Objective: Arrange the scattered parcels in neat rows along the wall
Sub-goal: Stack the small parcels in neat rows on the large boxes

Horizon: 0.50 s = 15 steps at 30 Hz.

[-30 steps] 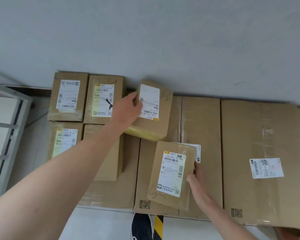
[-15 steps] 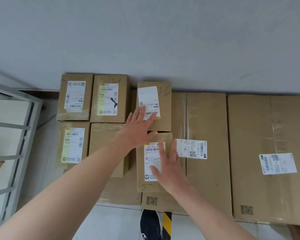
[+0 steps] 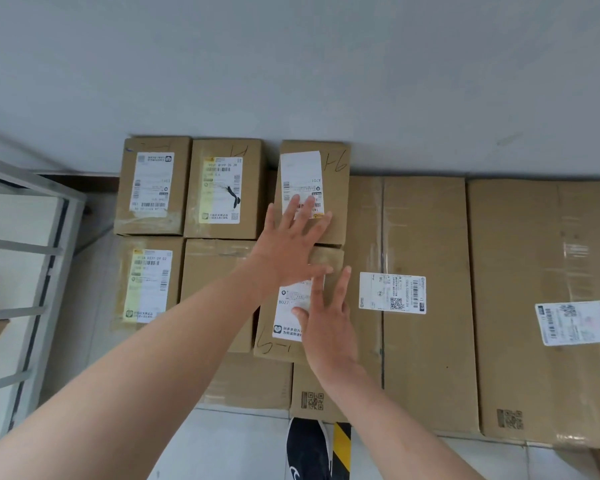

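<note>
Left hand: our left hand (image 3: 291,247) lies flat on the back box (image 3: 336,188), with fingers straight and spread. It grips nothing.
Right hand: our right hand (image 3: 326,323) is flat too, with straight fingers on the label of the front box (image 3: 274,344).
Back box: it sits up against the wall (image 3: 291,64), label up.
Front box: it sits just in front of the back box, touching it and in line with it.
Small boxes (image 3: 222,185): we see four more on our left, in two rows of two. The back two are at the wall.
Big boxes (image 3: 426,237): two wide ones lie along the wall on our right. The front box rests partly on one.
Shoe (image 3: 307,448): dark, on the floor by the boxes.
Rack (image 3: 31,237): a grey metal frame, far left.
</note>
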Each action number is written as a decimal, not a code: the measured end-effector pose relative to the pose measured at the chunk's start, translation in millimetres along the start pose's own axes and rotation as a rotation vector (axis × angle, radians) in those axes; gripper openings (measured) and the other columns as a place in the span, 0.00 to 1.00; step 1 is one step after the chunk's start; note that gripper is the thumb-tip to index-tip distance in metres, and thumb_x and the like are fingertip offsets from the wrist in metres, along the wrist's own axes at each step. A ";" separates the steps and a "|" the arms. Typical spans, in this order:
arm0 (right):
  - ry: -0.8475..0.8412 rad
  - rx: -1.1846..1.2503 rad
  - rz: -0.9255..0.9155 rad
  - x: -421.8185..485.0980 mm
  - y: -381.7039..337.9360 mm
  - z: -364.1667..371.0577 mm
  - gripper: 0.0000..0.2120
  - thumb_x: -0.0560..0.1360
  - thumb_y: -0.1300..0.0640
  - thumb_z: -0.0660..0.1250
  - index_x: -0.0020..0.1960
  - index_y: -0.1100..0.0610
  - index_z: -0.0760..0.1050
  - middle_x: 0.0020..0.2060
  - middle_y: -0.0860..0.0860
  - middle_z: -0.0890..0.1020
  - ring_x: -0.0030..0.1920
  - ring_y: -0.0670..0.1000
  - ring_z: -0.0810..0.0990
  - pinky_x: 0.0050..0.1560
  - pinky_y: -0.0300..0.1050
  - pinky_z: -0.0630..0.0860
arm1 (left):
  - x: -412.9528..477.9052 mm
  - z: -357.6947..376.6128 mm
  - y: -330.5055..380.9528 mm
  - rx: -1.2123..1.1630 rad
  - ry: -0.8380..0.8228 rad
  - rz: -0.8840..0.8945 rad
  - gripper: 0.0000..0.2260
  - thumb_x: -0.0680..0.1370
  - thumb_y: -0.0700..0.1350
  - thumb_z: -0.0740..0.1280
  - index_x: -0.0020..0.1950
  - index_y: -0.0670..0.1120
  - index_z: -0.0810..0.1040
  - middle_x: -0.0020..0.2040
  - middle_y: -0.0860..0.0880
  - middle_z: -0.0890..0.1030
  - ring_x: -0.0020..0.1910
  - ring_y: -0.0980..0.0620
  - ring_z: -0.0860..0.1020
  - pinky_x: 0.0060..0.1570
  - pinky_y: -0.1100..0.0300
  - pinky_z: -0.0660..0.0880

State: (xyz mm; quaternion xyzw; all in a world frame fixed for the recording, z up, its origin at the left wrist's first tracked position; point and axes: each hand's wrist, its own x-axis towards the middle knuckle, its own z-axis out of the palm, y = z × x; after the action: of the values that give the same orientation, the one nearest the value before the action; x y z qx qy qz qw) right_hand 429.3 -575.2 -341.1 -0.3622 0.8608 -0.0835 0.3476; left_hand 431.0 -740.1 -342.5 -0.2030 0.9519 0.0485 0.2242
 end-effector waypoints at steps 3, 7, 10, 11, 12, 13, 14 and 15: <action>0.030 -0.017 0.022 0.3 -4.7 2.7 0.39 0.81 0.39 0.53 0.78 0.49 0.30 0.75 0.62 0.29 0.72 0.59 0.66 0.49 0.45 0.80 | -0.3 2.8 0.5 0.036 -0.017 -0.002 0.35 0.75 0.72 0.36 0.77 0.57 0.32 0.79 0.45 0.34 0.77 0.40 0.35 0.73 0.33 0.42; 0.065 -0.020 0.024 -0.6 -7.9 7.6 0.38 0.81 0.40 0.53 0.78 0.50 0.31 0.76 0.61 0.32 0.71 0.57 0.66 0.51 0.43 0.78 | -5.8 2.7 13.4 -0.006 -0.040 -0.122 0.34 0.75 0.71 0.34 0.77 0.57 0.31 0.79 0.42 0.34 0.77 0.38 0.35 0.73 0.34 0.40; 0.064 -0.013 -0.053 3.2 -5.5 7.3 0.36 0.81 0.41 0.54 0.79 0.48 0.36 0.77 0.59 0.33 0.73 0.57 0.64 0.53 0.44 0.78 | -9.3 -0.3 16.8 0.026 -0.078 -0.214 0.35 0.76 0.70 0.36 0.78 0.55 0.32 0.78 0.38 0.35 0.77 0.36 0.37 0.73 0.35 0.39; 0.059 0.004 -0.067 4.4 -4.3 5.9 0.36 0.81 0.42 0.55 0.80 0.48 0.37 0.77 0.58 0.32 0.73 0.57 0.64 0.53 0.45 0.78 | -9.7 -1.9 17.7 0.047 -0.085 -0.233 0.35 0.77 0.70 0.36 0.78 0.54 0.32 0.78 0.36 0.36 0.77 0.35 0.39 0.73 0.35 0.38; 0.057 0.033 -0.071 5.1 -3.5 4.6 0.36 0.81 0.42 0.56 0.80 0.47 0.38 0.77 0.57 0.32 0.73 0.58 0.64 0.53 0.45 0.78 | -9.5 -3.7 19.7 0.069 -0.091 -0.248 0.36 0.77 0.70 0.37 0.78 0.53 0.32 0.78 0.35 0.37 0.77 0.33 0.40 0.73 0.35 0.38; 0.058 0.066 -0.071 5.5 -1.9 3.7 0.36 0.81 0.43 0.57 0.79 0.46 0.39 0.77 0.57 0.32 0.74 0.58 0.64 0.53 0.46 0.78 | -8.3 -5.3 22.6 0.087 -0.098 -0.259 0.36 0.77 0.70 0.37 0.78 0.52 0.32 0.78 0.33 0.39 0.77 0.32 0.42 0.73 0.36 0.38; 0.062 0.094 -0.065 5.7 -0.6 3.2 0.36 0.81 0.43 0.57 0.79 0.45 0.39 0.77 0.56 0.33 0.74 0.58 0.63 0.53 0.46 0.78 | -6.7 -6.9 25.7 0.099 -0.107 -0.268 0.37 0.77 0.71 0.37 0.78 0.52 0.33 0.77 0.32 0.40 0.77 0.32 0.43 0.73 0.36 0.38; 0.065 0.110 -0.054 5.6 -0.3 3.6 0.36 0.81 0.43 0.57 0.79 0.45 0.39 0.77 0.57 0.33 0.74 0.58 0.63 0.52 0.46 0.78 | -5.9 -8.0 28.4 0.102 -0.117 -0.275 0.37 0.76 0.71 0.36 0.78 0.51 0.33 0.77 0.31 0.40 0.77 0.31 0.43 0.73 0.37 0.38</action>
State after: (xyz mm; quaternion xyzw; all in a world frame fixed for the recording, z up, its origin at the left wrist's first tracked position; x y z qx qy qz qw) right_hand 429.1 -578.8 -346.7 -0.3627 0.8557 -0.1518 0.3363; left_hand 421.0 -713.5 -332.7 -0.3166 0.9017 -0.0193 0.2938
